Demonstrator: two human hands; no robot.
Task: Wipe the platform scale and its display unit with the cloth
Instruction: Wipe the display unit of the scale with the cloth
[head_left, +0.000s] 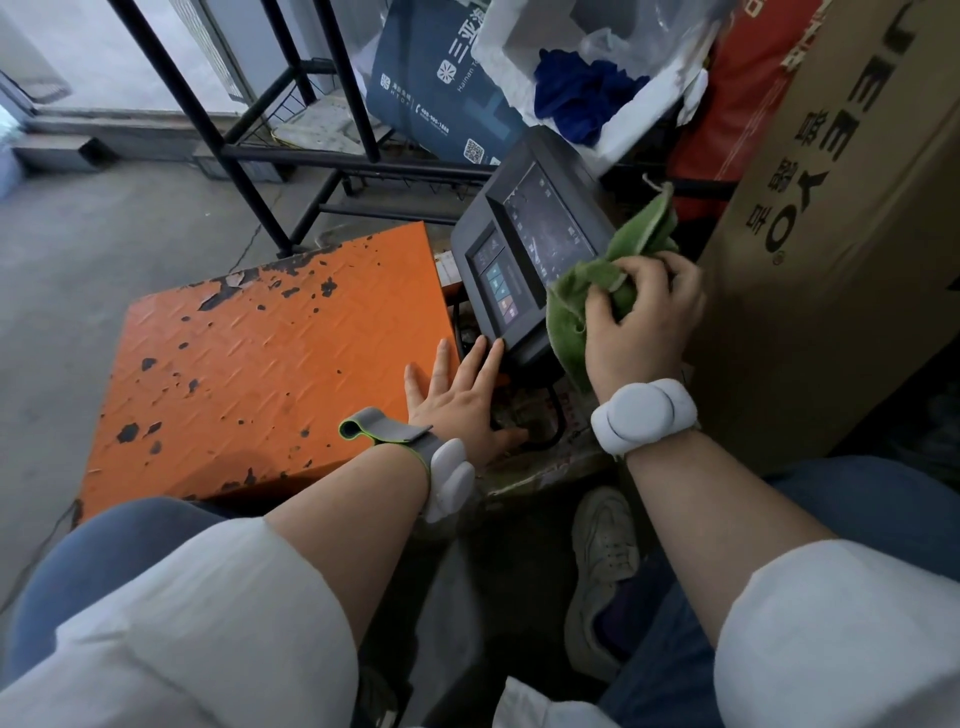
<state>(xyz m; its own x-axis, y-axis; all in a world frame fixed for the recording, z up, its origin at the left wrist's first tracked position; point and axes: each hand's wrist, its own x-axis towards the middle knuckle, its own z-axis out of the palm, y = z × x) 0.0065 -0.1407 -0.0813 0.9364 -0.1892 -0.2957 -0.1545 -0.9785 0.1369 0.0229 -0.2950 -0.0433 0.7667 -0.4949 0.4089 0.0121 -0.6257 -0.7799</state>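
Green cloth (605, 280) is bunched in the right hand (641, 322), fingers (644, 267) pinching it against the right edge of the display unit (524, 260). Its dark screen runs away to the upper left of that hand, so a stroke would likely go that way. The left hand (462, 400), fingers spread flat, braces the unit's near corner (nearer the orange platform scale (260, 364), further left).

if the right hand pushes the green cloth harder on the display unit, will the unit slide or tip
Probably not much: the left hand is braced at the lower edge of the display unit. The green cloth looks floppy, bunched in the right hand, so it would likely crumple and soften the push.
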